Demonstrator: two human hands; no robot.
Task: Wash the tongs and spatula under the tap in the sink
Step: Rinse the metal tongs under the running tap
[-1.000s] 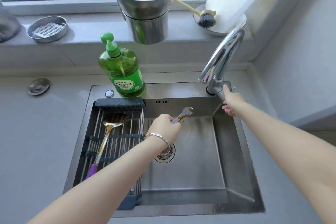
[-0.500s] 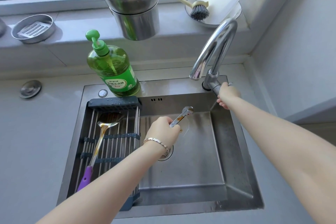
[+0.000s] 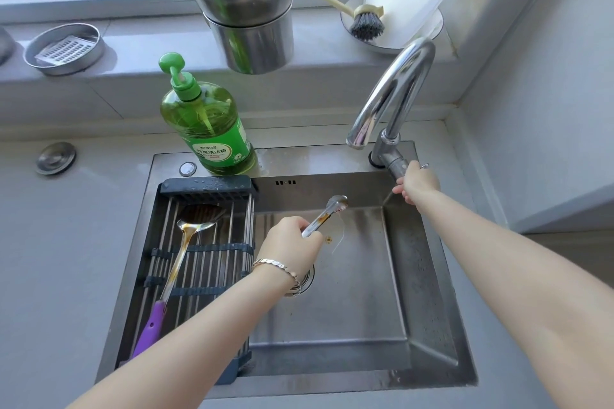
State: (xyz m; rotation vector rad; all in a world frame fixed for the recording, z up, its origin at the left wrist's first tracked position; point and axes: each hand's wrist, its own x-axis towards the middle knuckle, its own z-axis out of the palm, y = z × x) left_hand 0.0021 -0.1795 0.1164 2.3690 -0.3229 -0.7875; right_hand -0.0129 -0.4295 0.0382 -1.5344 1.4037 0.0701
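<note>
Tongs (image 3: 327,214) of slim stainless steel, streaked with brown sauce, are held above the basin of the square stainless-steel sink (image 3: 365,309). The left hand (image 3: 292,242) grasps their near end in curled fingers. Their long axis runs from that hand up and to the far right, and the tip lies just below and slightly left of the outlet of the curved chrome tap (image 3: 392,93). Judged from this, only a short push to the far right would bring the tip under the outlet. The right hand (image 3: 417,186) is the nearer to the tap and closes round the tap lever (image 3: 397,166) at its base. No full stream of water can be made out.

The steel spatula with purple handle (image 3: 186,242), also sauce-stained, lies lengthwise on the dark roll-up drying rack (image 3: 212,191) over the sink's left side, well apart from both hands. A green soap bottle (image 3: 206,129) stands on the far rim. Stacked steel pots (image 3: 246,10) and a dish brush (image 3: 365,23) occupy the grey window sill.
</note>
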